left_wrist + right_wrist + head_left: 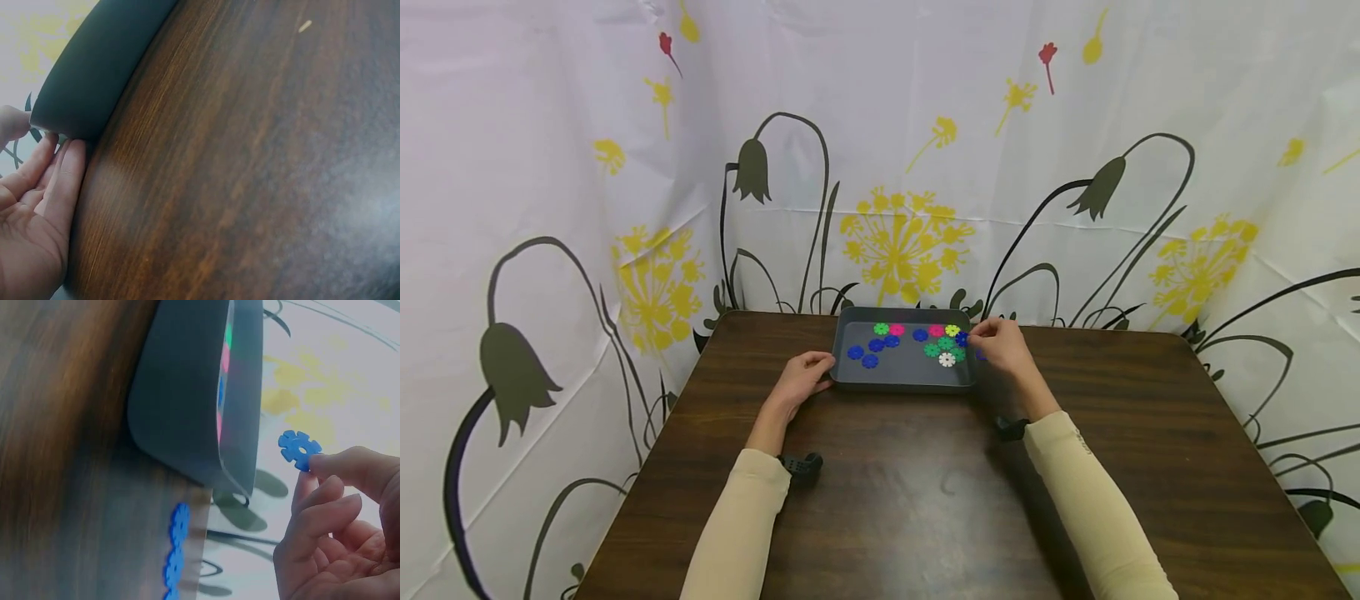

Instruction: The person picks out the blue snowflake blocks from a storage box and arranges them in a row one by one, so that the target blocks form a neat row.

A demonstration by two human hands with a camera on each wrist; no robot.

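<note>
My right hand [1004, 347] pinches a blue notched disc [292, 447] between thumb and forefinger, holding it up over the right end of a dark grey tray [902, 371]. The other fingers of that hand are curled in toward the palm. At the tray's left end, my left hand [800, 383] grips the corner, its thumb at the rim and its fingers against the wall below. Inside the tray lie several flat notched discs: blue ones [870, 361] mostly at the left, and green [931, 351], pink [936, 331], yellow [952, 331] and white [947, 360] ones toward the right.
Outside the tray's right end, several blue discs [174, 567] lie in a row on the brown wooden table [910, 500], partly hidden by my right hand in the head view. A white curtain [970, 167] with printed flowers hangs behind the table.
</note>
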